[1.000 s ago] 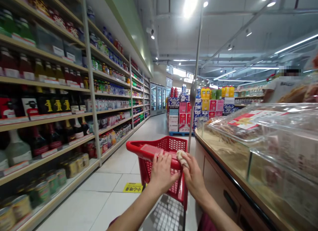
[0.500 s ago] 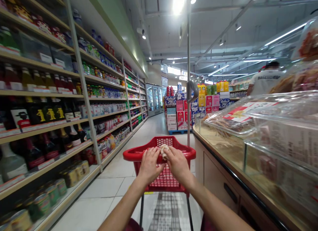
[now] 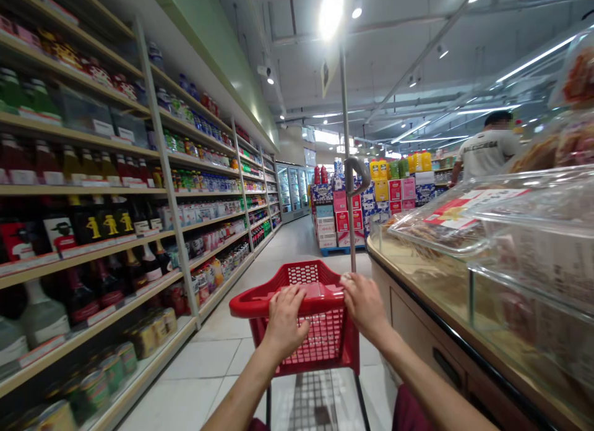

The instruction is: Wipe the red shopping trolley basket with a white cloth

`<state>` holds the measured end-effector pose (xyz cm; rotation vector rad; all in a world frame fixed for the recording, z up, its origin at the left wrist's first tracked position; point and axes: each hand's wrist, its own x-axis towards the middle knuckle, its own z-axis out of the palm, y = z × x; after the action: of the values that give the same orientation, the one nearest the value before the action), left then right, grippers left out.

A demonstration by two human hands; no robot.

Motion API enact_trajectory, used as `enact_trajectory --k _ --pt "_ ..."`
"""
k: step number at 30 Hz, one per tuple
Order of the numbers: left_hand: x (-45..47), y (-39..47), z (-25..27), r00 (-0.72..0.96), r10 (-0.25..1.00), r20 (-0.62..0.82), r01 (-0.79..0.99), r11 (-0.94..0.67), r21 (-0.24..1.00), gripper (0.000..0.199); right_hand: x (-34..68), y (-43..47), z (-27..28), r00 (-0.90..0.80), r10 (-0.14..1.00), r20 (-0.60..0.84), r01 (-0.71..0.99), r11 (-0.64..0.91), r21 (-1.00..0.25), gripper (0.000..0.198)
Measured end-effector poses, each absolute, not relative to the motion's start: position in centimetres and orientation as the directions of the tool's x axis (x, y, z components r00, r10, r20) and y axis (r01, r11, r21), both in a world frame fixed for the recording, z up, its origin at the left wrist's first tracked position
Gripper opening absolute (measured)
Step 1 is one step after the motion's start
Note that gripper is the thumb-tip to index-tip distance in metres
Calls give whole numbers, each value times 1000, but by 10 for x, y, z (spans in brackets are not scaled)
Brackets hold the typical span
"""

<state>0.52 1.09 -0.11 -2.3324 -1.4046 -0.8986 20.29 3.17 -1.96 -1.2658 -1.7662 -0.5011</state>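
Observation:
A red plastic shopping cart (image 3: 320, 350) stands right in front of me, with a red handle bar (image 3: 253, 303) along its near side. My left hand (image 3: 286, 316) rests over the middle of that bar, fingers curled on top and thumb hanging below. At the bar's right corner, my right hand (image 3: 366, 304) closes on a crumpled whitish tissue (image 3: 346, 276) pressed against the red plastic. Only a small bit of the tissue shows past the fingers. A metal pole with a grey hook (image 3: 359, 176) rises beyond the cart.
Shelves of bottles and cans (image 3: 111, 214) line the left side. To the right runs a counter (image 3: 413, 313) with clear plastic food boxes (image 3: 440, 214). Ahead are stacked drink cartons (image 3: 341, 217) and glass-door fridges (image 3: 292, 187). A person in a white shirt (image 3: 487, 149) stands beyond the counter.
My right hand has slid with the tissue from the middle of the handle to its right corner. My left hand stays on the bar. The view has shifted slightly.

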Motion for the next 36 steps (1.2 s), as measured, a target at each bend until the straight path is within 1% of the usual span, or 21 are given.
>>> enact_trajectory --k 2,3,5,8,10,11,14,16,18,21,23,24,25,28,29,31,33,34,35,36 --pt "6 12 -3 336 691 640 865 -495 80 54 215 34 -22 10 535 845 904 356 -236 30" --pt "7 12 -4 335 688 644 864 -496 80 54 212 33 -23 31 524 851 895 365 -257 31" --pt "9 14 -5 337 682 649 862 -501 79 53 191 29 -22 -14 499 866 865 441 -240 33" --pt "10 16 -7 345 673 654 855 -513 76 51 152 19 -17 -166 467 868 812 565 -148 37" --pt "9 16 -7 354 672 650 849 -522 77 52 149 17 -12 -199 485 852 810 571 -136 37" --pt "8 15 -7 359 673 646 846 -527 79 53 156 17 -10 -182 510 841 825 544 -151 36" --pt "6 11 -5 370 675 638 835 -543 91 54 190 21 -6 -65 590 805 874 423 -240 32" --pt "8 8 -1 359 680 639 828 -548 117 51 199 23 -5 -53 630 775 848 439 -298 33" --pt "13 6 5 325 697 639 818 -546 180 51 190 23 -3 -76 659 748 759 525 -386 37" --pt "32 9 14 309 713 629 774 -573 270 56 166 21 0 -44 683 729 530 635 -563 47" --pt "47 14 17 348 700 624 759 -601 251 57 160 21 1 -38 690 723 409 671 -619 49" --pt "54 17 18 372 685 626 759 -613 219 55 162 21 1 -43 688 724 404 675 -618 49" --pt "58 19 17 390 667 634 763 -620 182 51 167 22 0 -49 684 728 441 669 -599 50" --pt "46 27 14 416 600 683 765 -637 94 37 187 27 -6 -61 664 746 647 595 -477 54" --pt "33 29 12 411 589 696 768 -635 84 34 192 29 -8 -56 660 749 688 569 -451 54" --pt "1 33 8 354 595 722 801 -591 94 31 198 34 -12 -50 656 753 716 549 -431 51" --pt "-24 37 5 207 619 758 876 -462 138 29 199 37 -14 -39 632 774 729 548 -411 48" --pt "-28 38 3 163 618 769 894 -422 149 30 198 38 -14 -32 614 788 743 542 -393 48" --pt "-24 39 1 173 602 780 894 -428 132 30 196 39 -14 -25 598 801 758 534 -374 47" --pt "-15 39 -1 220 579 785 882 -463 94 30 196 39 -14 -19 586 810 771 524 -361 47"
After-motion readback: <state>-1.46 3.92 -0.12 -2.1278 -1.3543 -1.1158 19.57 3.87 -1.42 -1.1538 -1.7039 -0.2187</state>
